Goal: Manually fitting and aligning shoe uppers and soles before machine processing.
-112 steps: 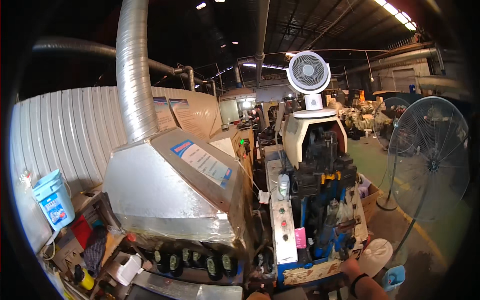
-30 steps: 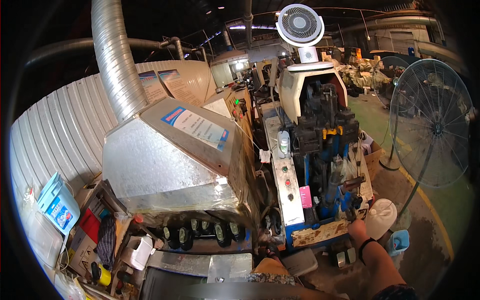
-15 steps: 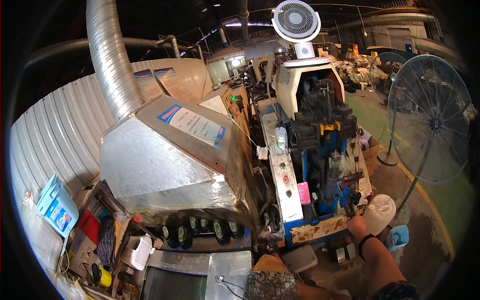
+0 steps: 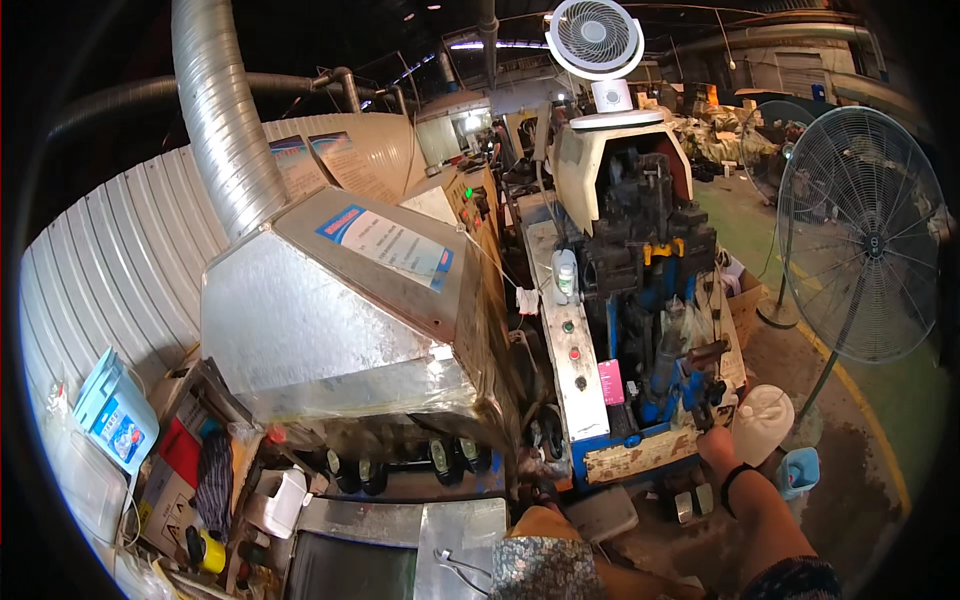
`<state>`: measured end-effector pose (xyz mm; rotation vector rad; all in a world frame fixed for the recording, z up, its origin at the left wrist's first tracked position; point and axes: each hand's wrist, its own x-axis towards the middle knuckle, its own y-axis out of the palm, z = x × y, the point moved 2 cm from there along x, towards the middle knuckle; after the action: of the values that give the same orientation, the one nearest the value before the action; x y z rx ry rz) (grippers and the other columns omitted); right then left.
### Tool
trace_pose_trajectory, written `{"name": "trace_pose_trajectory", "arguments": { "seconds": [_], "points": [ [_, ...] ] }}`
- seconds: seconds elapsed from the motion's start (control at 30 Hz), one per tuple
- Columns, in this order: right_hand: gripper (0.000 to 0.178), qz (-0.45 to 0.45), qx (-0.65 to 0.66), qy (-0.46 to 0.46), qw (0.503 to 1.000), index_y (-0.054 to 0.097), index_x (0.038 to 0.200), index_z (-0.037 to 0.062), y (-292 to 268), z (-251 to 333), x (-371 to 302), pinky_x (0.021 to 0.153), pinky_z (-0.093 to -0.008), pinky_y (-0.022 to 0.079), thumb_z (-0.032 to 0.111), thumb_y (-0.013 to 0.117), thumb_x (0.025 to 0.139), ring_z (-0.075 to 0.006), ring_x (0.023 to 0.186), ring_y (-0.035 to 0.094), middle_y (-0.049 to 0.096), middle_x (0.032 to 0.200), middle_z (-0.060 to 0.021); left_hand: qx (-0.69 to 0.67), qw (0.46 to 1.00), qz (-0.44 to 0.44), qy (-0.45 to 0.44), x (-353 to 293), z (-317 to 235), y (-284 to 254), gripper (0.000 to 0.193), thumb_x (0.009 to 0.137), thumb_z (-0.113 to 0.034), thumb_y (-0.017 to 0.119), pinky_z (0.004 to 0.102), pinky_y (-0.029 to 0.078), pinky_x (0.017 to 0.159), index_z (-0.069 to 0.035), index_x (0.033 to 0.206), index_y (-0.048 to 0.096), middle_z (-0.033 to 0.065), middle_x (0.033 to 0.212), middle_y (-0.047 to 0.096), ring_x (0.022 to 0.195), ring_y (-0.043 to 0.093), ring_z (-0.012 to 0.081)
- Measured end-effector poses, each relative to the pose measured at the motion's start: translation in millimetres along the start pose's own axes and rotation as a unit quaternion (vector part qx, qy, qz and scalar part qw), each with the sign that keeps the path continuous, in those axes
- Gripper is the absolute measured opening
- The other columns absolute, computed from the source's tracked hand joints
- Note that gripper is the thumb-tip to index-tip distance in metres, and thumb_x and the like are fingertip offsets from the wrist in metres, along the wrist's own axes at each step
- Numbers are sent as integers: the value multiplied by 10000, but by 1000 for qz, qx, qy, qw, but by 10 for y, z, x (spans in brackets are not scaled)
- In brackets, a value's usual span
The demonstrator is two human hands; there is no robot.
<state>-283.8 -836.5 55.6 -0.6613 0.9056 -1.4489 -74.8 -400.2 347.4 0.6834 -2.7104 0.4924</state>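
My right hand (image 4: 716,446), a dark band on its wrist, reaches to the front right corner of the blue machine (image 4: 640,459). Its fingers look closed around something dark at that corner; the hand itself hides what it is. Just above it are a dark upright part (image 4: 703,412) and a dark horizontal cylinder (image 4: 708,352). My left hand does not show. To the left, dark shoe-like pieces (image 4: 445,462) with pale green insides sit under the front lip of the metal hood (image 4: 320,320).
Beside my right arm stand a whitish jug (image 4: 763,424) and a light blue bin (image 4: 797,472). A large standing fan (image 4: 872,245) is at the right, a white fan (image 4: 596,40) on top of the machine. A metal-edged conveyor (image 4: 355,522) lies in front of the hood.
My right hand stays at the same machine corner, with the arm shifted slightly. The farther shoe-like pieces under the hood have gone out of sight. The view has shifted a little.
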Motion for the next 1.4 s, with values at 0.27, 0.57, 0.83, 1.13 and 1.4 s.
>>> {"name": "trace_pose_trajectory", "arguments": {
  "seconds": [0.27, 0.57, 0.83, 1.13, 1.4],
  "points": [
    [307, 1, -20, 9, 1000, 700, 949, -50, -58, 104, -74, 831, -447, 529, 214, 639, 804, -400, 945, 662, 687, 956, -259, -17, 1000, -5, 14, -361, 121, -34, 659, 970, -478, 507, 563, 361, 1049, 75, 1329, 504, 281, 1405, 454, 1297, 426, 479],
    [286, -24, -45, -7, 999, 720, 913, -34, -60, 28, -52, 807, -439, 543, 211, 625, 799, -391, 912, 678, 694, 939, -252, -32, 998, -13, 51, -491, 161, -161, 647, 961, -476, 526, 555, 367, 1048, 64, 1317, 524, 280, 1373, 489, 1282, 448, 471],
    [311, -14, -67, -103, 992, 707, 941, -27, 167, 301, 109, 798, -458, 538, 240, 622, 808, -406, 928, 669, 691, 951, -252, 10, 982, -153, 114, -575, 115, 198, 636, 952, -475, 542, 549, 372, 1047, 54, 1306, 541, 278, 1344, 521, 1268, 467, 464],
    [418, 100, -174, -451, 870, 629, 1143, 33, 1713, 15, 1069, 779, -407, 528, 317, 677, 841, -304, 875, 668, 688, 977, -166, 224, 363, -781, -456, -2678, 1100, 1443, 403, 902, -289, 641, 390, 441, 1012, -58, 1231, 617, 154, 1257, 618, 1189, 565, 305],
    [363, 243, -104, -494, 828, 623, 1111, 35, 1958, 260, 890, 723, -369, 513, 285, 673, 852, -259, 814, 643, 670, 925, -136, 142, -396, -688, -591, -3316, 498, 4379, 738, 672, -380, 790, 522, 359, 1054, -30, 1262, 518, 218, 1256, 485, 1233, 445, 398]
  ]
}}
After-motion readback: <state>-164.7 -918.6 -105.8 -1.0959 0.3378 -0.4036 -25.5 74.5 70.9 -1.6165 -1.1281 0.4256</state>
